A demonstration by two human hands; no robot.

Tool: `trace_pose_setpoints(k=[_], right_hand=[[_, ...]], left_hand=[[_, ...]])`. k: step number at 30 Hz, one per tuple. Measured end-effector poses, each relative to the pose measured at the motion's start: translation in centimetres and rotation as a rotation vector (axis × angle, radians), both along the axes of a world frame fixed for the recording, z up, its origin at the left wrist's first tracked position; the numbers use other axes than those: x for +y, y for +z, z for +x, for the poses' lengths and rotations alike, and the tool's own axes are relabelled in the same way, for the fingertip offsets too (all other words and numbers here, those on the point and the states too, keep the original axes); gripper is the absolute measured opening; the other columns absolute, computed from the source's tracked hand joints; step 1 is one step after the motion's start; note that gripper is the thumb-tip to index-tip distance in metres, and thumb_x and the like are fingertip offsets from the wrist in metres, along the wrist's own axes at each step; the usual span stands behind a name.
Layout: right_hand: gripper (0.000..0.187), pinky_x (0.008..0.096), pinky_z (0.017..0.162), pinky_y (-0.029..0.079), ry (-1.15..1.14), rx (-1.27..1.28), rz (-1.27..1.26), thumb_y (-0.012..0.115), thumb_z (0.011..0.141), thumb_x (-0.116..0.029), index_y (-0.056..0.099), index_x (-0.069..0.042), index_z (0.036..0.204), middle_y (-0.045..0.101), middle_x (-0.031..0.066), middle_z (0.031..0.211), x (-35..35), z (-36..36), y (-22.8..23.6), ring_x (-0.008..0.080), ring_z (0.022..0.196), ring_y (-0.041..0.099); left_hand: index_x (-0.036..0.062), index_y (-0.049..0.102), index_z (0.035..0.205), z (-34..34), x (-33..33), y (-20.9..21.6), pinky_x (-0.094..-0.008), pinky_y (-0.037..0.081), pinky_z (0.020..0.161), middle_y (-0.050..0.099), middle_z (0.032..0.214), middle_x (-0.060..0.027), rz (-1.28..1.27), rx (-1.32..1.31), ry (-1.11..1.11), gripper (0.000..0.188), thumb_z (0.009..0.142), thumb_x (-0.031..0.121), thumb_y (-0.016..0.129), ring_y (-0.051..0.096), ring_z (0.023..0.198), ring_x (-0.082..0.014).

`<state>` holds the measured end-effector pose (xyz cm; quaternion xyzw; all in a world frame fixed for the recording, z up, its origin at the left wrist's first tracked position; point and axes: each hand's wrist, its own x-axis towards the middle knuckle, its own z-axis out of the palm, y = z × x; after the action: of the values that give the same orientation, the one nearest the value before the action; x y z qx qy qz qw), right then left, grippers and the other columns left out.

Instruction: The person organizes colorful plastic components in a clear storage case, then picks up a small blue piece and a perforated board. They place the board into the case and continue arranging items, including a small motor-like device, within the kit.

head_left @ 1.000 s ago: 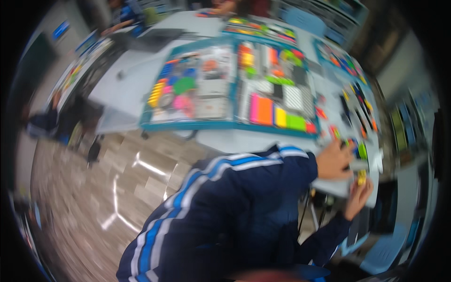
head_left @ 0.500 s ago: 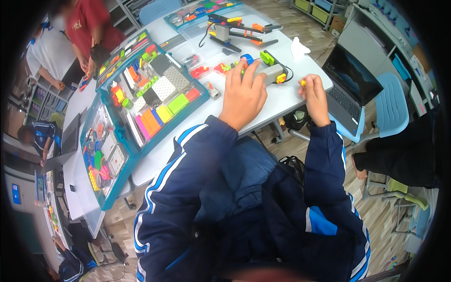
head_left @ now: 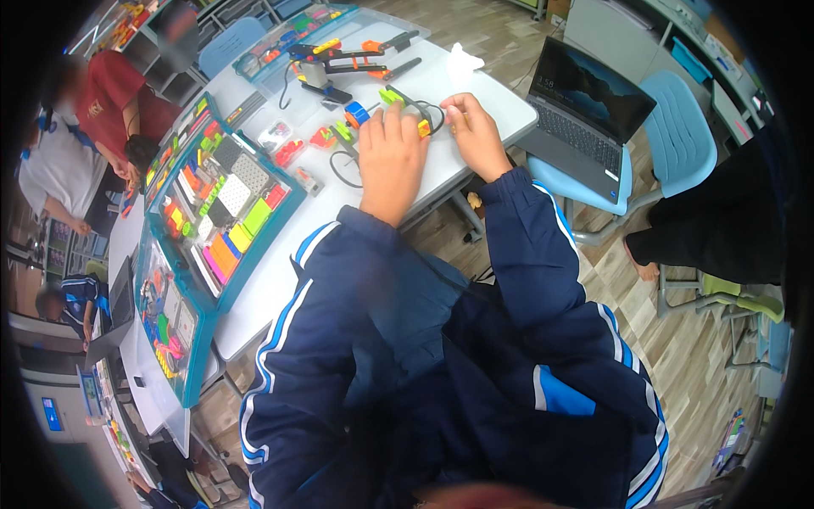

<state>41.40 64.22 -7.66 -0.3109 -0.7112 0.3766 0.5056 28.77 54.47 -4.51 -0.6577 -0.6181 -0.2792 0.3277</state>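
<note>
My left hand (head_left: 393, 157) is closed over a building-kit motor assembly at the table's front edge. The assembly's grey body is hidden under the fingers. Its yellow-and-orange end (head_left: 423, 128) and a green part (head_left: 391, 94) show beyond them. A black cable (head_left: 437, 113) loops out between my hands. My right hand (head_left: 476, 137) is just right of this loop, thumb and fingers pinched together. A small yellow piece showed in that pinch a moment ago; now the fingers cover it. A blue-rimmed wheel (head_left: 357, 114) lies beside the left fingers.
A teal kit case (head_left: 263, 222) of sorted bricks lies open at left. Farther back stands a black-and-orange built model (head_left: 348, 64). Crumpled white tissue (head_left: 463, 61) lies near the right edge. A laptop (head_left: 585, 127) rests on a blue chair (head_left: 682, 140). Other people work at far left.
My right hand has come in toward the left hand and the cable. The left hand has gone from lying loosely over the motor assembly to closing on it. The whole view has shifted.
</note>
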Motion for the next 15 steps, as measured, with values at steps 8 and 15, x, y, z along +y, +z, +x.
trace_pose_setpoints(k=[8,15], right_hand=[[0.030,0.0427,0.083,0.051,-0.056,-0.196,0.248,0.061,0.097,-0.027,0.065,0.001,0.109,0.068,0.0238,0.104,-1.3,-0.5,0.4,0.0411,0.096,0.065],[0.028,0.0448,0.085,0.047,0.034,-0.266,0.326,0.053,0.099,-0.023,0.062,0.003,0.108,0.064,0.0234,0.103,-1.0,-0.4,-0.7,0.0417,0.097,0.060]], left_hand=[[0.0026,0.063,0.102,0.4,0.7,-1.5,-0.0449,0.046,0.080,0.060,0.106,-0.0157,-0.115,0.136,0.163,0.025,0.080,0.016,0.061,0.058,0.091,-0.0321],[-0.0037,0.068,0.104,1.8,1.2,-2.3,-0.0667,0.034,0.106,0.060,0.109,-0.0242,0.053,0.194,0.202,0.034,0.084,0.020,0.056,0.060,0.105,-0.0499]])
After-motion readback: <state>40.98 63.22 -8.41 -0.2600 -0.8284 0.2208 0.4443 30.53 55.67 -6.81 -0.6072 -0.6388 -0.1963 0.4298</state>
